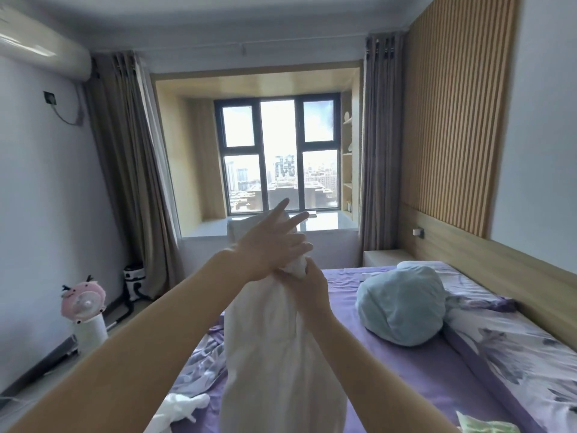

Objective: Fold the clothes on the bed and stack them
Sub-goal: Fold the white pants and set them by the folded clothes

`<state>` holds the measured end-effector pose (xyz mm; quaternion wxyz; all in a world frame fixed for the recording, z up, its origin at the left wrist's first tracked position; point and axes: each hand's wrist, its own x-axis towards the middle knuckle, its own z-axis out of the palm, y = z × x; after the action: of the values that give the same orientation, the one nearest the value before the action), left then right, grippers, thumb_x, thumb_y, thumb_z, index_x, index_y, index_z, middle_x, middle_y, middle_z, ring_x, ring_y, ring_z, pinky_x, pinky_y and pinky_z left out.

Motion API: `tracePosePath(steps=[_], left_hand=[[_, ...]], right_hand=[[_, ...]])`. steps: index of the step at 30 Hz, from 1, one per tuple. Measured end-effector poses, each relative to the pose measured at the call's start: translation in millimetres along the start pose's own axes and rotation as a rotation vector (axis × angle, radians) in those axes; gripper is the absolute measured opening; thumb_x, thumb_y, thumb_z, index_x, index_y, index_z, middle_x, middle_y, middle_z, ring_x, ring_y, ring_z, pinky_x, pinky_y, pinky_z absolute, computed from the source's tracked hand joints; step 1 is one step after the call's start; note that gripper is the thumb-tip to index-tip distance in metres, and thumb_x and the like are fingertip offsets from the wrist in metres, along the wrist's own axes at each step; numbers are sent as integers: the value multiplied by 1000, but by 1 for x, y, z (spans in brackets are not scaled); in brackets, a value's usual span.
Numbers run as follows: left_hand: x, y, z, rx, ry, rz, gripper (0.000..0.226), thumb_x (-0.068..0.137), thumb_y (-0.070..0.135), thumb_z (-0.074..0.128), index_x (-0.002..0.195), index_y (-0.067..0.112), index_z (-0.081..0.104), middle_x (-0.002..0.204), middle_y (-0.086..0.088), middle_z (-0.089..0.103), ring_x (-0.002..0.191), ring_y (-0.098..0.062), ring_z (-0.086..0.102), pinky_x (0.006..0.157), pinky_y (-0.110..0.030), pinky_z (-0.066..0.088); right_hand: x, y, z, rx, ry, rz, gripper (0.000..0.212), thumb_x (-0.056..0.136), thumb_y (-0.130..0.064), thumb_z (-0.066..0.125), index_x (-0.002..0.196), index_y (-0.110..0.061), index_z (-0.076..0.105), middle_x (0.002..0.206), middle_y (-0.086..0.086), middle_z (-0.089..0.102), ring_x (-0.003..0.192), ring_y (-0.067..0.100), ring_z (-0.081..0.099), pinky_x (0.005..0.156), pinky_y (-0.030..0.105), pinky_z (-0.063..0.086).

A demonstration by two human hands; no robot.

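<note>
Holding up a white garment (274, 345) is the step judged to be in hand; folding not yet begun.

Head view only:
- Right hand (307, 287): fingers curled tight around the bunched top end of the garment, pinching it.
- Left hand (271, 245): fingers straight and spread, laid over the top of the bunch just above the right fingers, touching cloth, nothing gripped.
- Garment hangs straight down from the fingers, long axis vertical, lower end running out of the bottom of the frame above the bed (406, 370). Garment type cannot be told.
- More white cloth (184, 407) lies crumpled on the bed, below and left of the fingers, well apart.
- Light blue bundle (402, 304) sits on the bed to the right of the fingers, near the pillow (515, 348).
- Green item (477, 428) at bottom right edge, partly cut off.

Judgement: the left hand is nearer the free top edge, so a second corner is likely to be taken there and the cloth spread sideways.
</note>
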<state>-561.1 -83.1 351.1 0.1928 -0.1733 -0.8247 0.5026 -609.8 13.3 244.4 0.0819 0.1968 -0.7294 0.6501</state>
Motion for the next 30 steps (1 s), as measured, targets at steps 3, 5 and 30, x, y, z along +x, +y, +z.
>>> tracePosePath(steps=[3,5,30], left_hand=[[-3,-3,7,-24,-63,-9,46,88,16,57,131,24,44,118,-1,56,125,-30,38,112,-60,-7],[-6,-4,13,-24,-123,-19,41,86,23,61,125,24,47,117,0,56,123,-28,38,114,-56,0],[-102,-105,100,-40,-329,-493,40,84,31,55,123,25,47,121,2,58,121,-23,46,114,-53,14]], right_hand=[[-7,1,11,-35,-41,-36,28,76,-36,73,93,-19,58,81,-7,65,80,14,60,73,30,46],[-12,5,14,-10,-101,-49,25,76,-30,72,95,-23,57,82,-8,64,79,9,60,71,26,46],[7,60,1,17,-104,42,41,77,-19,73,52,-22,41,52,-15,33,51,4,28,44,14,23]])
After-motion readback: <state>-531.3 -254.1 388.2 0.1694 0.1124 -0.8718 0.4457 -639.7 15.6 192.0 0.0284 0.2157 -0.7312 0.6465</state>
